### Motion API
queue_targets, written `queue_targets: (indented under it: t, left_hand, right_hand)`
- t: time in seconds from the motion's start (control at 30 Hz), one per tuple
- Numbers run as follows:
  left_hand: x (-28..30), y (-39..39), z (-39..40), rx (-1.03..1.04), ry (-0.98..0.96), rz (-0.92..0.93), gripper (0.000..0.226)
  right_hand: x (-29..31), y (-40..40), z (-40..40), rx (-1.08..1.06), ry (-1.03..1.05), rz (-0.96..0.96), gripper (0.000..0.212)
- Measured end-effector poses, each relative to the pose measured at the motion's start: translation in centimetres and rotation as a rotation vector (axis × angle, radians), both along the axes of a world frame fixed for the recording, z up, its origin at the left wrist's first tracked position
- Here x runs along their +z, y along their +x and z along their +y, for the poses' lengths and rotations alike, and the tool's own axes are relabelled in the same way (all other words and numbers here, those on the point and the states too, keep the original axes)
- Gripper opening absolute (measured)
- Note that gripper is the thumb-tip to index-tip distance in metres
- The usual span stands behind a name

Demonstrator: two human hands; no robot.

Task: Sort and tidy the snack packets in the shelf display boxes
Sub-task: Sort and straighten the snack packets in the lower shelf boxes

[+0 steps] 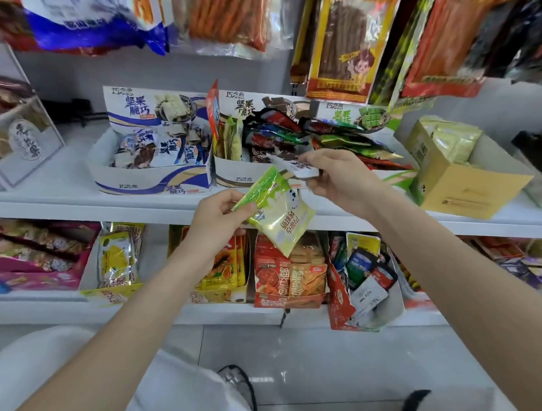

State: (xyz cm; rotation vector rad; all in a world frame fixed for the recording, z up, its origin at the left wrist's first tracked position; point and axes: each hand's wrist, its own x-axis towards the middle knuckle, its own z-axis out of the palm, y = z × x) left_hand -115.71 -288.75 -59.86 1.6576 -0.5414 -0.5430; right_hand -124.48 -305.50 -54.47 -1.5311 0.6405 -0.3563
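Left hand fingers pinch green packets; right hand pinches a white packet (boxes read 坚果脆巧).

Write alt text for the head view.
Left hand holds green-and-yellow foil snack packets; right hand pinches a white-and-brown packet before the middle cardboard display box, on a white shop shelf.

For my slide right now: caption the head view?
Left hand holds green packets; right hand pinches a white packet.
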Motion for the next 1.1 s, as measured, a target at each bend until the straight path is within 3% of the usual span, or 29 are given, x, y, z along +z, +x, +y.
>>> queue_targets:
  t: [0.17,0.27,0.37,0.43,0.6,0.8,0.97,1.1]
  left_hand:
    - [-0.4,0.7,1.1,0.047,0.013,0.018,0.004]
    - [-0.7,1.1,1.5,0.072,0.038,0.026,0.004]
    - [-0.9,1.4,1.6,0.078,0.053,0.033,0.006]
    - [-1.1,1.5,1.5,0.071,0.062,0.035,0.005]
    - [-1.2,1.3,1.1,0.053,0.086,0.012,0.006]
    - [-2.2,1.2,1.0,0.023,0.109,0.018,0.004]
    - [-3.9,-0.1,-0.5,-0.110,0.169,-0.025,0.006]
    - [-5.0,-1.6,-3.1,-0.223,0.221,-0.063,0.011]
  right_hand:
    - [1.5,4.1,0.2,0.128,0.038,0.057,0.017]
    - [1.4,6.5,-0.2,0.074,-0.234,0.178,0.025]
    - [0.6,8.4,-0.4,0.051,-0.587,0.314,0.012]
    - [-0.4,9.3,-0.8,0.019,-0.823,0.382,0.022]
    - [-2.1,9.9,-1.1,0.030,-1.083,0.556,0.032]
    - [-2.7,1.8,0.2,-0.024,-1.062,0.145,0.023]
    - [-6.7,-9.0,-1.2,-0.126,-0.811,0.343,0.018]
    - [-12.7,-12.6,-2.4,0.011,-0.621,0.675,0.024]
